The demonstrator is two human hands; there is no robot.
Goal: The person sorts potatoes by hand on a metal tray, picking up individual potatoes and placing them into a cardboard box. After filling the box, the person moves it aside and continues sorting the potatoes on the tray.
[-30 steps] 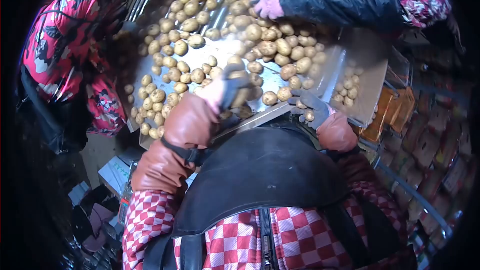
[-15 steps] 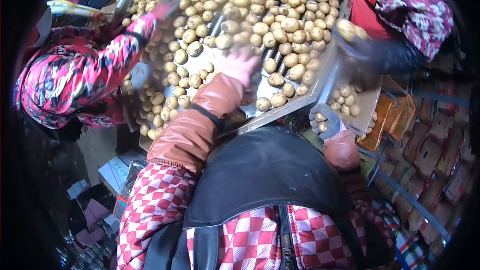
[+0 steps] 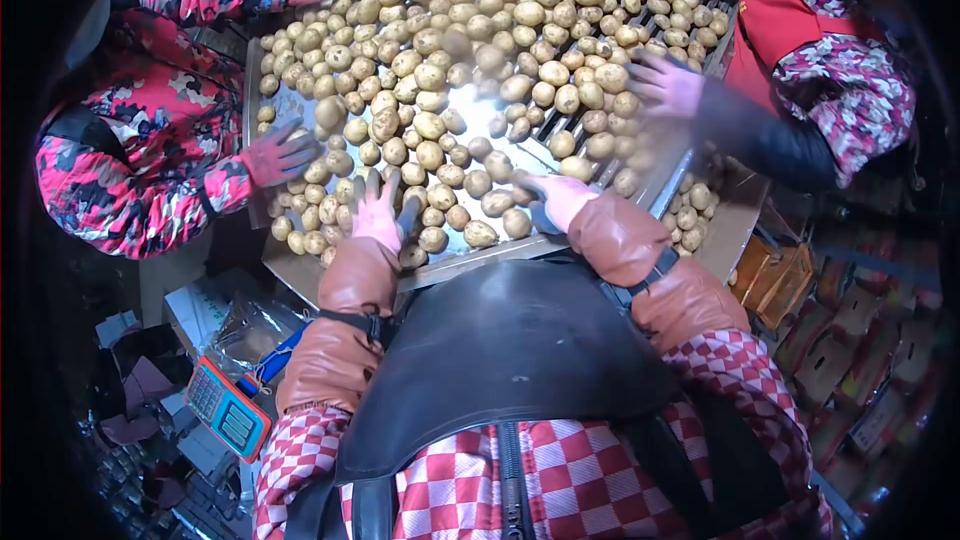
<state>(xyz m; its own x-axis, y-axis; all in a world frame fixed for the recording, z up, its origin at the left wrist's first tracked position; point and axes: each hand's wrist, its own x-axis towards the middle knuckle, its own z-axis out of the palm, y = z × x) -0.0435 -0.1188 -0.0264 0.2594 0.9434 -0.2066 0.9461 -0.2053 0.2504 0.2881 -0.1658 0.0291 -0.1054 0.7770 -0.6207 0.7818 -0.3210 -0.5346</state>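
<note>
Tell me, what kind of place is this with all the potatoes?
It looks like a potato sorting or packing place. Loads of potatoes lie on a big table with slats, gloved people reach in from the left and right, and a digital scale is nearby.

Apron: black, leather-like, smooth, soft sheen; sleeve covers: brown, leather-like, creased, glossy; checked jacket: red and white cloth, metallic-looking zip; potatoes: smooth to slightly rough skins, mostly matt; desk: shiny, metal-looking surface; gloves: pink, matt cloth; near left, scale: orange and teal plastic; clear film: crinkled, glossy plastic.
</note>
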